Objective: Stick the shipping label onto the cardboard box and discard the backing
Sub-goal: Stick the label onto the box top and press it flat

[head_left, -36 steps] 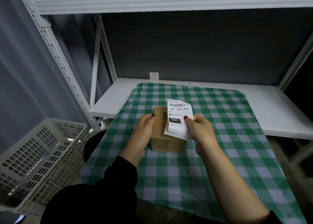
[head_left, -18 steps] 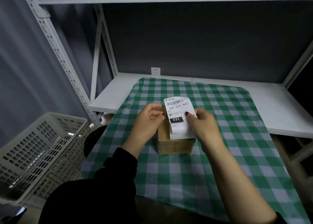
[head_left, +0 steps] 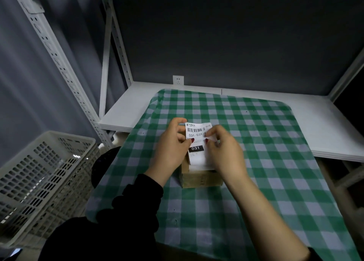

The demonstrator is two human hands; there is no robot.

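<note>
A small brown cardboard box (head_left: 201, 179) sits on the green checked cloth (head_left: 266, 152). Above it, a white shipping label (head_left: 196, 142) with a barcode and a black "031" patch is held upright over the box top. My left hand (head_left: 171, 148) pinches the label's left edge. My right hand (head_left: 224, 152) pinches its right edge near the top corner. A second white layer shows under the label's lower edge; whether it is the backing peeling away I cannot tell. Most of the box top is hidden by the label and my hands.
A white perforated plastic basket (head_left: 39, 182) stands low at the left. The cloth lies over a white shelf (head_left: 325, 126) framed by white metal uprights (head_left: 53, 51). A wall socket (head_left: 178, 80) sits at the back. A dark round object (head_left: 104, 162) shows beside the cloth's left edge.
My left hand left the box's side and came up to grip the label's left edge. Both hands now hold the label, which sits squarer over the box.
</note>
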